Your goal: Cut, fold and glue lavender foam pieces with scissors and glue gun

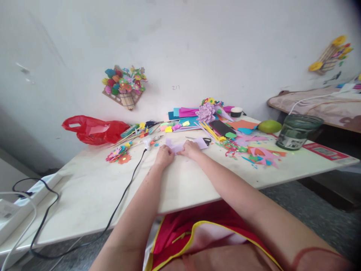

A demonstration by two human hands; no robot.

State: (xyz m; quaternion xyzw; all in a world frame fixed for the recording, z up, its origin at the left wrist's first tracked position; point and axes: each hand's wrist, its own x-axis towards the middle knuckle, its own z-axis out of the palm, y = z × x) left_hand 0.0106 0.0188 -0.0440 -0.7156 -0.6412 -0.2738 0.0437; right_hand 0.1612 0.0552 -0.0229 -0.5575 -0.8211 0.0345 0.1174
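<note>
Centre of frame, far side of the white table (84, 195): both hands work on one lilac sheet (176, 147) lying flat on the tabletop.
- Left hand (164, 155): fingers curled down, gripping the sheet's left end.
- Right hand (191, 148): fingers bent, grasping the sheet's right part; a strip of the sheet sticks out past it to the right.
- Scissors (207, 141): just right of the right hand, touching that strip.
- Glue gun (148, 142): left of the left hand; its black cord (124, 195) runs toward the lower left of the frame.
- Red bag (94, 130): left of centre, against the wall.
- Paper scraps (261, 155): right of centre.
- Glass jar (299, 131): further right.
- Paper flower (205, 111): above the hands, on stacked coloured sheets.
</note>
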